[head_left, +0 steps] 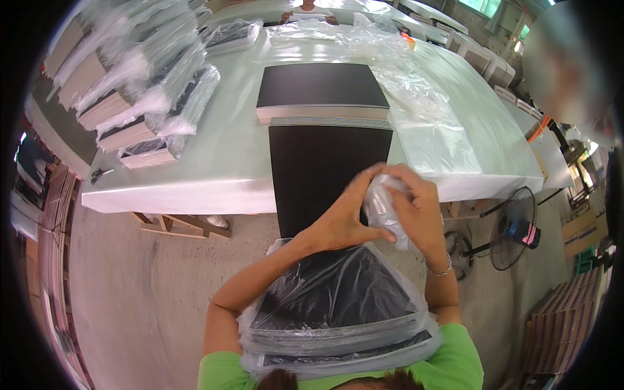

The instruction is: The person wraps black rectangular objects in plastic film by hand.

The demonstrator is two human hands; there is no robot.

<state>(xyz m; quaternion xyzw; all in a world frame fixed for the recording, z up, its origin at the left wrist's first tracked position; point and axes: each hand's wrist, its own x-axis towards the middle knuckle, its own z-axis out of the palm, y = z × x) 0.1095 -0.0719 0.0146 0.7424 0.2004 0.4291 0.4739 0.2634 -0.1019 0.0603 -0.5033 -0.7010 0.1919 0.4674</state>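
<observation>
Both of my hands meet over the front edge of the table, around a bunched piece of clear plastic (383, 203). My left hand (351, 211) curls about its near side, thumb below and fingers above. On the right, my right hand (419, 201) pinches the same plastic, its fingers slightly blurred. Below them, a stack of black boards wrapped in clear plastic (335, 296) rests against my body. A black board stack (312, 169) extends from the table toward me, partly hidden by my left hand. Behind it lies another stack of black-topped boards (322, 84) with pale edges.
Several plastic-wrapped stacks (140, 133) are piled at the table's left, near scissors (101, 175). Flat clear plastic bags (439, 140) cover the right of the white-covered table (188, 195). A standing fan (513, 227) is at right, cardboard stacks (562, 318) lower right. Another person (309, 10) is across.
</observation>
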